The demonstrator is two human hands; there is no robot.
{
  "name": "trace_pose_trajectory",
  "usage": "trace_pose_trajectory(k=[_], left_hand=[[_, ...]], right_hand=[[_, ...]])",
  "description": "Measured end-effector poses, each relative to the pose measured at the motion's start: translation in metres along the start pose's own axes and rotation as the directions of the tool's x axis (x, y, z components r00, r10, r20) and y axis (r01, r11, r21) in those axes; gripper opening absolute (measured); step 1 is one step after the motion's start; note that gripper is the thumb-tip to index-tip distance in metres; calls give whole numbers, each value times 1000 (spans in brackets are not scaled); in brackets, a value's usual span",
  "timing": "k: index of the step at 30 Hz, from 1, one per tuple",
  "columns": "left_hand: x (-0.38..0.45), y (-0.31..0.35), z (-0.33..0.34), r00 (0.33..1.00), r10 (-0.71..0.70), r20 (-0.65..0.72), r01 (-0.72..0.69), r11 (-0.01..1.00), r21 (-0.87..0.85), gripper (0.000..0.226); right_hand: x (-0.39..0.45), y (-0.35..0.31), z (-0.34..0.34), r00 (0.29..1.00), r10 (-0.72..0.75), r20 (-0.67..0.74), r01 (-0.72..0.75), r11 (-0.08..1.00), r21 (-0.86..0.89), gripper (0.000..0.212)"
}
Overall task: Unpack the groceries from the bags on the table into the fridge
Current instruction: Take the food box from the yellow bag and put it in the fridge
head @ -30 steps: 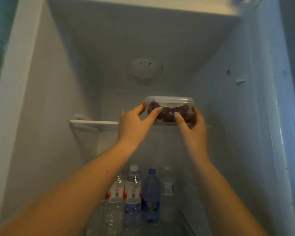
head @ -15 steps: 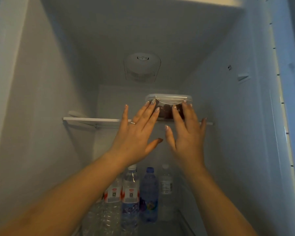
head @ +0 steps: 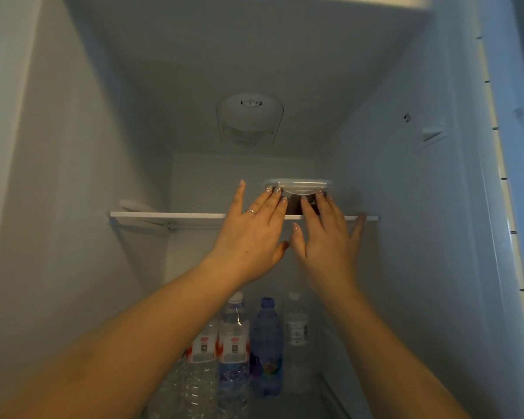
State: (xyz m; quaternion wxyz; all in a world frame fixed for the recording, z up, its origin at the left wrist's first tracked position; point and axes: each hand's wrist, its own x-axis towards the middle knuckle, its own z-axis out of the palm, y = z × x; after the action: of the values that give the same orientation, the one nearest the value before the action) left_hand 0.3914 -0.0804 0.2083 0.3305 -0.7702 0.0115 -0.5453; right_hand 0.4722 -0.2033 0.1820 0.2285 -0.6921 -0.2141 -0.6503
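Filling the whole view, the fridge [head: 73, 176] is a tall, narrow cavity of smooth white walls, with a round domed fitting [head: 250, 117] on its ceiling. A thin flat white shelf [head: 164, 215] crosses it from left to right. On that shelf, right of centre and toward the far wall, sits the container [head: 298, 192]: a low clear plastic tub with rounded corners and a snap-on translucent lid, holding dark, rounded pieces too dim to identify. On the lower level stand several upright plastic water bottles [head: 233, 343], two with red-and-white labels, one tinted blue with a blue cap [head: 266, 343]. The left hand [head: 251, 237] is spread flat, fingers straight, its fingertips touching the tub's near face. The right hand [head: 324, 240] is likewise flat and outstretched, fingertips against the tub, gripping nothing. A slim ring [head: 251, 211] bands one left finger.
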Motion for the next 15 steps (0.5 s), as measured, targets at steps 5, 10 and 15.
trace_pose_trajectory(k=[5,10,15], left_hand=[[1,1,-4,999,-2,41,4,998,-60,73],[-21,-2,-14,998,-6,68,14,992,-122,76],[-61,-12,-29,999,-33,27,37,985,-170,75]], right_hand=[[3,-2,-3,999,6,32,-7,1000,13,55],[-4,-7,-24,996,16,90,-23,996,86,65],[-25,-8,-54,986,-60,158,51,997,59,60]])
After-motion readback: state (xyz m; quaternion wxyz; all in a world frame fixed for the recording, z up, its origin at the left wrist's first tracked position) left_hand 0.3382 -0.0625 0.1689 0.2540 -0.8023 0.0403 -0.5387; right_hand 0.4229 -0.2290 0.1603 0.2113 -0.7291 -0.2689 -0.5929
